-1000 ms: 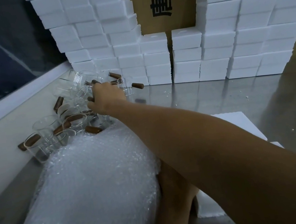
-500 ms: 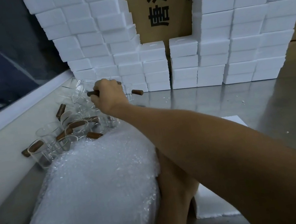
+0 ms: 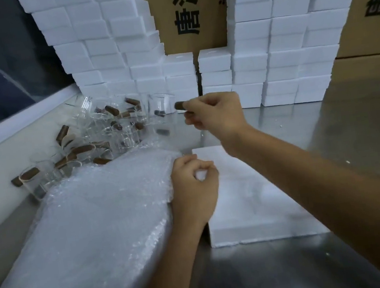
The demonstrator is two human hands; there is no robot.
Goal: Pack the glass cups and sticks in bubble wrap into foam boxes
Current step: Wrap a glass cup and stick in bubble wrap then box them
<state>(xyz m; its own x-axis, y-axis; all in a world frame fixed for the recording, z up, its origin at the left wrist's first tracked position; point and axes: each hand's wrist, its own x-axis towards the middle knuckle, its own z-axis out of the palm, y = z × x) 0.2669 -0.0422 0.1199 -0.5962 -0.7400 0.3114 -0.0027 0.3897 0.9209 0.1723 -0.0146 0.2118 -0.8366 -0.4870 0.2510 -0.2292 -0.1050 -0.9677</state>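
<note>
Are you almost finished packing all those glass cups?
Not nearly. Nothing shows as packed yet, though whether the stacked foam boxes behind are filled cannot be seen. In hand: the right hand grips a glass cup by its brown stick handle, and the left hand rests curled at the edge of the bubble wrap beside a foam box. Left: the heap of cups by the wall.

Clear glass cups (image 3: 99,137) with brown sticks (image 3: 81,150) lie heaped far left, beside the bubble wrap (image 3: 92,220); white foam boxes (image 3: 269,58) stacked behind.
</note>
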